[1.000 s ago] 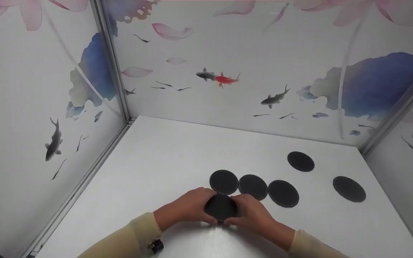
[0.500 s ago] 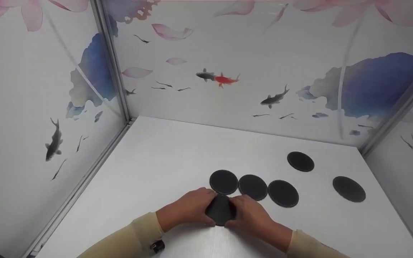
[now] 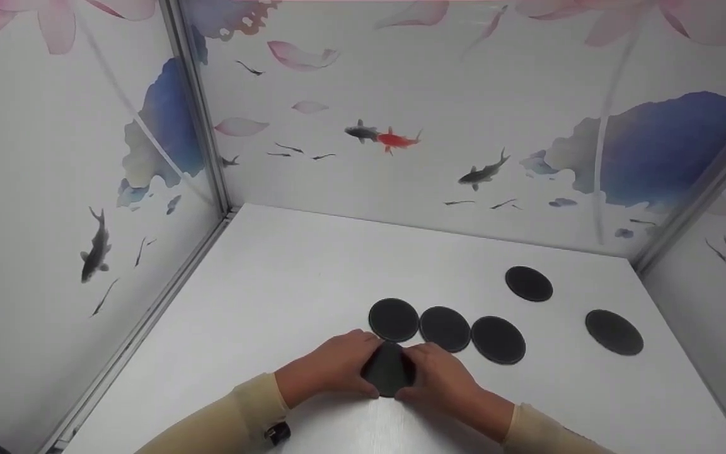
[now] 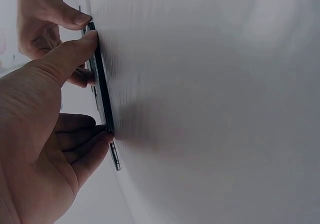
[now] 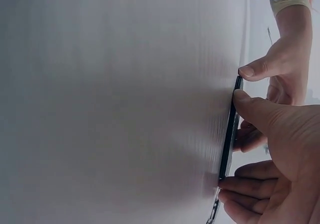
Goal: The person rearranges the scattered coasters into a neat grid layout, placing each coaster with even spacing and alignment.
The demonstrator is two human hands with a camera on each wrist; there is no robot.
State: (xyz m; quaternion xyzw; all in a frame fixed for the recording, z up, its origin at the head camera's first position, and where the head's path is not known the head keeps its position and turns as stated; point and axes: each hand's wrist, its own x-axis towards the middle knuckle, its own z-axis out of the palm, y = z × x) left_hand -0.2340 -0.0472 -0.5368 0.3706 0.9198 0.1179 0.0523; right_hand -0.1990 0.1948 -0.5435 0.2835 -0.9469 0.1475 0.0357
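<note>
A round black coaster (image 3: 388,372) lies close over the white table between both hands, just in front of a row of three like it. My left hand (image 3: 341,364) grips its left edge, thumb at the near side and fingers at the far side. On the opposite edge my right hand (image 3: 442,377) holds it the same way. Edge-on, the coaster (image 4: 102,88) shows as a thin dark strip in the left wrist view. The right wrist view has the thumb (image 5: 242,96) pressed to the coaster's rim, with the fingertips farther along it.
Beyond the hands, the row runs rightward: a left coaster (image 3: 393,320), a middle coaster (image 3: 445,329) and a right coaster (image 3: 498,340). Two more stand apart: a back coaster (image 3: 529,284) and a far-right coaster (image 3: 614,332). Printed panels (image 3: 401,183) enclose the table (image 3: 262,277).
The held coaster's near edge has come slightly toward the person, and its top looks lighter than one second ago. Both hands have shifted only a little. The other coasters stay put.
</note>
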